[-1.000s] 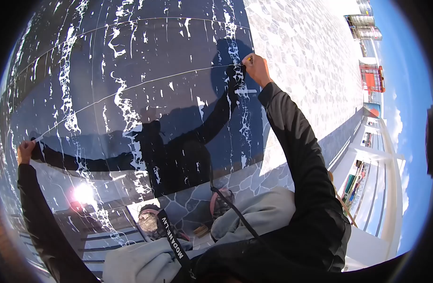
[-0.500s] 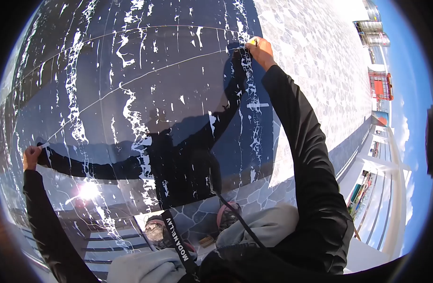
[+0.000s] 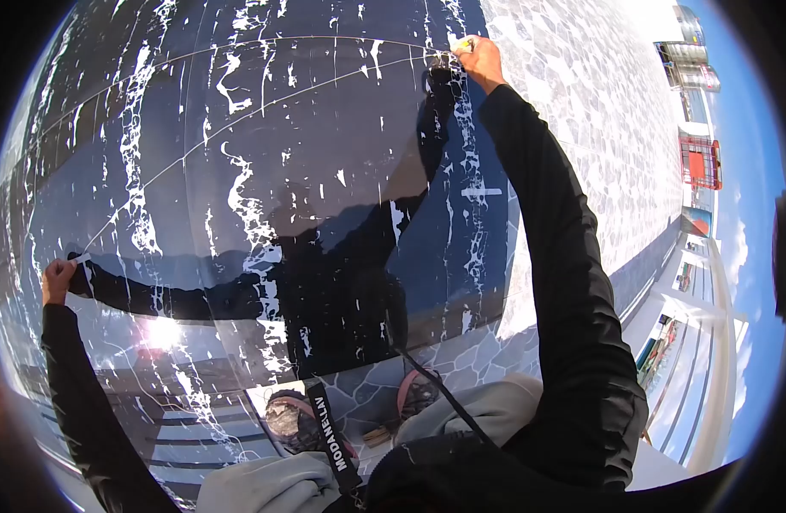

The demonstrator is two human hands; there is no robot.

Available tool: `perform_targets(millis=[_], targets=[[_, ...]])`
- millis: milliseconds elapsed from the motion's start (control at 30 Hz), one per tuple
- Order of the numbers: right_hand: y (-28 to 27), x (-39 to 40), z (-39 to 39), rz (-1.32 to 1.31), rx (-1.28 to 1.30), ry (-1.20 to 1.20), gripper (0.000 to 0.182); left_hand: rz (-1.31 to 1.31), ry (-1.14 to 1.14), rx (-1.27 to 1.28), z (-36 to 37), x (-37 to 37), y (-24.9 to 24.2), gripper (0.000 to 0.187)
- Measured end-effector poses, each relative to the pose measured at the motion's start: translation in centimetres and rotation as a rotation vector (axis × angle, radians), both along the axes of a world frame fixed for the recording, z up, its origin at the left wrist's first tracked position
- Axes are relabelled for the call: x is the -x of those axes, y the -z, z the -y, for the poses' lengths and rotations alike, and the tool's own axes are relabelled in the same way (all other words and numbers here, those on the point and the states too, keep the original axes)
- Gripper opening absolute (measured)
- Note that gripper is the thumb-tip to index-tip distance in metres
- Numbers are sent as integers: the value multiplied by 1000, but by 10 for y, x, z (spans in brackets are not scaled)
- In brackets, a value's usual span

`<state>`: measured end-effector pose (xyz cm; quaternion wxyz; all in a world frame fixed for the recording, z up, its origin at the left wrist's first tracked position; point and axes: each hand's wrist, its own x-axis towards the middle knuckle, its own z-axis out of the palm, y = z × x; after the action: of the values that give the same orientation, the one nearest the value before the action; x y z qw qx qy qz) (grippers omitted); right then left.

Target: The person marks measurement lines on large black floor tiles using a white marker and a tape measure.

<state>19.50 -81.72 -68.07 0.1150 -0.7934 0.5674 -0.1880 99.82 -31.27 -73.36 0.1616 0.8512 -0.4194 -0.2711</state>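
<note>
My left hand (image 3: 58,280) is at the far left, fingers pinched on a small white strip (image 3: 82,258) against a glossy dark surface (image 3: 342,111) with white veins. At the upper right, with my arm stretched out, my right hand (image 3: 482,63) is closed on a small yellow object (image 3: 463,45), partly covered by the fingers. A thin pale line (image 3: 265,109), like a cord, runs diagonally from beside the left hand to the right fingertips. Another fine line (image 3: 273,38) arcs higher up across the surface. My dark shadow lies over the surface between both hands.
Grey stone-patterned paving (image 3: 573,128) borders the dark surface on the right and continues under my shoes (image 3: 292,419). A lettered black strap (image 3: 331,440) hangs in front of me. Farther right are metal tanks (image 3: 691,51), a red crate-like frame (image 3: 701,162) and white railings (image 3: 697,376).
My right hand has moved up and slightly right with the yellow object, and the pale line's right end has risen with it. My left hand has stayed almost in place.
</note>
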Motion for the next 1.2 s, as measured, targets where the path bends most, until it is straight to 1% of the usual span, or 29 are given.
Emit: perform_targets(millis=[133, 233, 300, 333, 367, 400, 433, 500, 533, 567, 633, 667, 700, 733, 767, 833, 867, 967, 1033, 1200], targets=[[7, 8, 2, -3, 9, 21, 16, -57, -46, -25, 1, 1, -3, 28], [7, 19, -4, -24, -7, 28, 19, -107, -25, 39, 0, 0, 2, 28], [9, 28, -14, -49, 16, -4, 14, -103, -28, -3, 0, -4, 3, 27], [8, 31, -20, -30, -10, 8, 13, -92, -13, -37, -1, -13, 7, 27], [8, 35, -27, -76, 28, 0, 14, -100, -1, -38, -2, -20, 13, 27], [5, 40, -35, -36, -65, 16, 19, -100, 15, -16, -6, -37, 26, 27], [-2, 40, -48, 6, -158, 31, 24, -100, 30, 6, -6, -39, 28, 27], [-18, 41, -73, -101, -117, 93, 23, -91, 45, -39, -4, -44, 28, 27], [-16, 47, -80, -83, -130, 45, 22, -53, 60, -23, -4, -45, 30, 28], [-19, 50, -91, -54, -83, -1, 20, -16, 74, -7, -4, -46, 32, 28], [-16, 61, -103, -68, -72, -63, 18, -48, 93, 8, -1, -46, 31, 29], [-15, 66, -110, -75, -72, -52, 18, -63, 67, -16, 0, -46, 30, 29], [-18, 67, -122, -36, -128, 14, 17, -77, 41, -43, -1, -49, 31, 29], [-22, 68, -134, 4, -181, 79, 16, -85, 39, -40, 0, -51, 33, 31], [-26, 70, -146, -1, -180, 89, 16, -91, 48, -39, 0, -52, 36, 31], [-28, 75, -162, 37, -214, 90, 13, 19, 88, 24, 1, -50, 35, 34], [-29, 78, -171, 60, -233, 96, 11, 17, 93, 26, 2, -49, 35, 34], [-31, 89, -192, 27, -241, 69, 11, 32, 80, 32, 4, -45, 35, 37], [-33, 93, -204, 0, -265, 97, 10, 113, 62, 41, 5, -43, 36, 38], [-29, 101, -224, 22, -305, 104, 12, 102, 81, 45, 5, -41, 33, 38]])
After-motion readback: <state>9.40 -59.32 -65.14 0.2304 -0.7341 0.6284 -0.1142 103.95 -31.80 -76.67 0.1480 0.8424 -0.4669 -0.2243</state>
